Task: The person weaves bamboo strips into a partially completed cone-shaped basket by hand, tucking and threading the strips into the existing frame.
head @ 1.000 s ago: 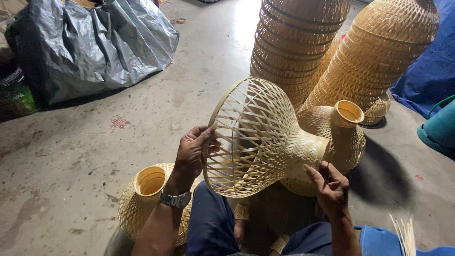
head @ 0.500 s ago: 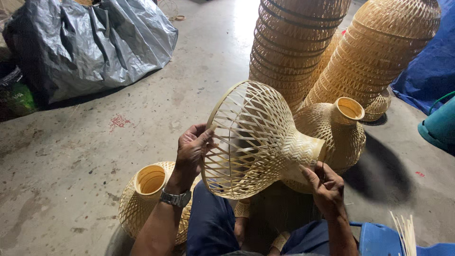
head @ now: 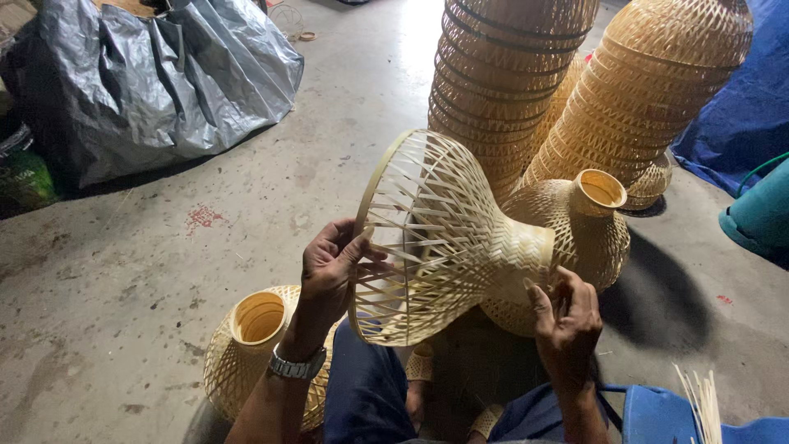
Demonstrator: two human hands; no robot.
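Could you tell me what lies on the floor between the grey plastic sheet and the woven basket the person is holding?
In the head view, only bare concrete floor with a small red stain lies between the plastic sheet and the basket.

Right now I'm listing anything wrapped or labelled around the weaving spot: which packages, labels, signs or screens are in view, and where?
Grey plastic bag: top left on the concrete floor, bulky, crumpled, shiny.
Green packet: far left edge beside the bag, partly cut off; details unclear.
Labels, signs, screens: none visible.
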